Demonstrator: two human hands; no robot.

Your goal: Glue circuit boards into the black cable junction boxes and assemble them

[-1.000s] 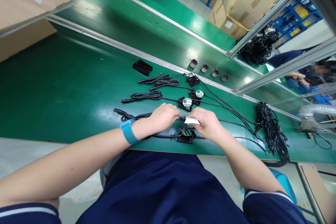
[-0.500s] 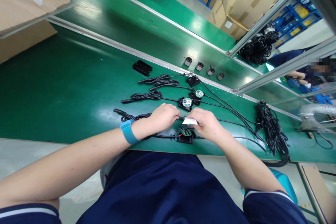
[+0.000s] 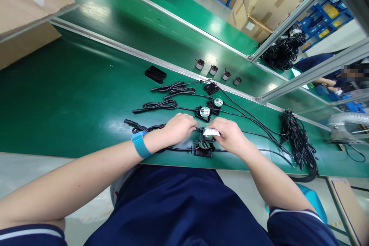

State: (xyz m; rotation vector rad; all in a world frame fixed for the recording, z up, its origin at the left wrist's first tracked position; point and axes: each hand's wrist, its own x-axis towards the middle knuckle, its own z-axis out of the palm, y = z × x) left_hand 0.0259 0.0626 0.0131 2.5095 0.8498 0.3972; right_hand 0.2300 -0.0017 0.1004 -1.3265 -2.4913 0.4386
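Observation:
My left hand (image 3: 184,127), a blue band at its wrist, is closed in a pinch on a black cable (image 3: 158,127) beside a small open black housing (image 3: 201,135). My right hand (image 3: 227,132) grips a small white label-like piece (image 3: 211,132) by its right end, over that housing and partly hiding its round green circuit board. Nearer my body lies another housing (image 3: 203,153) with a green board (image 3: 204,145) and a red wire. Farther back are two housings with round boards (image 3: 205,112) (image 3: 218,102), and one black housing (image 3: 211,88) by the rail.
Behind the metal rail (image 3: 123,49), several small metal cylinders (image 3: 213,70) stand on a green belt. A black tray-like cover (image 3: 155,73) lies left of them. A cable bundle (image 3: 300,142) lies at right, near a silver duct (image 3: 346,123). Cardboard (image 3: 34,7) juts in at left.
My right hand has moved slightly right with the white piece, uncovering more of the housing beneath. The metal cylinders have shifted left along the belt. My left hand stays nearly still.

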